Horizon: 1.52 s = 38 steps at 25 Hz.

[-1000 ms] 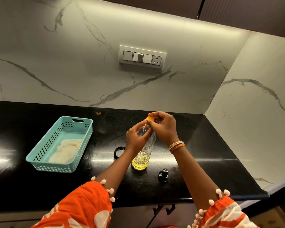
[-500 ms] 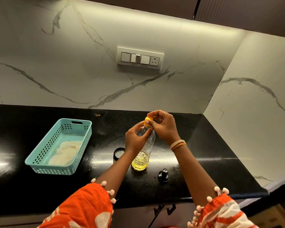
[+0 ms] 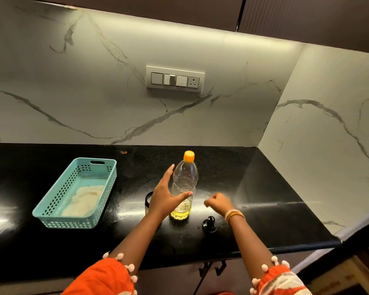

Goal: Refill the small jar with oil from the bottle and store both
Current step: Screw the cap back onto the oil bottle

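head view, glossy black countertop (image 3: 254, 188), white veined marble backsplash (image 3: 73, 92), switch panel (image 3: 175, 79)

The person is wearing loose orange sleeves (image 3: 102, 277) printed with large white shapes, ending above the elbow. Pale pink pom-poms (image 3: 120, 256) are trimming each cuff. The right sleeve (image 3: 279, 282) is showing more white than the left. Thin bangles (image 3: 234, 214), cream and orange, are circling the right wrist. Both forearms are showing bare.
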Tool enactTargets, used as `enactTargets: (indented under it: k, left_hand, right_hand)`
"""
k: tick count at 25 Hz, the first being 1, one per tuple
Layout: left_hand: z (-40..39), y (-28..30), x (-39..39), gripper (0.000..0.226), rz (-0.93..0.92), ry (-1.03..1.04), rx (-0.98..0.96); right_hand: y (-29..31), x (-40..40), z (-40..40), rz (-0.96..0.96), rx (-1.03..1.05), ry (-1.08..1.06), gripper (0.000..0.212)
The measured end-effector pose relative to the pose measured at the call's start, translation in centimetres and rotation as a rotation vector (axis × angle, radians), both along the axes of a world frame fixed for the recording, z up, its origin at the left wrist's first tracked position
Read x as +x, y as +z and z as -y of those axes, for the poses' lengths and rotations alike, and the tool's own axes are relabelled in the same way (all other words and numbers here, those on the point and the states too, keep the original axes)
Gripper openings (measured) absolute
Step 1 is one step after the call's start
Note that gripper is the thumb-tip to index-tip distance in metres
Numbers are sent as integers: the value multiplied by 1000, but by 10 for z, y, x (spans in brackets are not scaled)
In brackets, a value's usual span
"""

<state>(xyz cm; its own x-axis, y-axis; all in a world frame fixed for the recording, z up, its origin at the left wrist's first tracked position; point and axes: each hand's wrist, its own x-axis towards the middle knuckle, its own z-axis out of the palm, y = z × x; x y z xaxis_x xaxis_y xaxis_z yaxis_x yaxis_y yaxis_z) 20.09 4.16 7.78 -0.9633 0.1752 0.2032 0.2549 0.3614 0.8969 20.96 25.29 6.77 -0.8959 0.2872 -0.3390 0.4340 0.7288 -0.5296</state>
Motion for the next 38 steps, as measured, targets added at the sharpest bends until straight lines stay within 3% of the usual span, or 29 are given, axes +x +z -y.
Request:
enactTargets:
  k: [3, 4, 8, 10, 13, 17, 20, 22, 24, 28, 34, 38]
  left_hand:
    - [9, -9, 5, 102, -78, 75, -134]
    - [12, -13, 7, 99, -109, 94, -161]
    - [32, -26, 11, 92, -141, 164, -192]
    - [42, -29, 10, 94, -78, 179, -212]
    - [53, -38, 7, 95, 75, 153, -217]
    - [60, -51, 2, 76, 185, 178, -39]
    - [65, -54, -3, 59, 170, 177, -22]
    - [68, -53, -5, 54, 167, 163, -5]
    - [71, -56, -6, 55, 168, 157, 8]
    - [75, -64, -7, 52, 188, 159, 29]
    - [75, -64, -7, 42, 182, 193, 67]
    - [75, -68, -10, 46, 196, 178, 85]
  right_hand:
    - [-41, 22, -2, 183, 109, 19, 76]
    - [-48, 27, 1, 169, 141, 28, 81]
    - [-54, 36, 11, 61, 207, -7, 56]
    - [-48, 35, 19, 27, 146, -42, 47]
    - [-29, 35, 41, 3, -227, -121, 32]
    - [17, 40, 81, 133, -634, 101, 15]
    - [37, 36, 104, -101, -818, 203, 19]
    - [39, 32, 119, -323, -732, 186, 30]
    - [34, 29, 132, -499, -520, 192, 38]
    - [10, 27, 153, -789, -245, 224, 39]
    - [-11, 16, 167, -831, 12, 202, 33]
    - [-20, 15, 169, -767, 69, 148, 32]
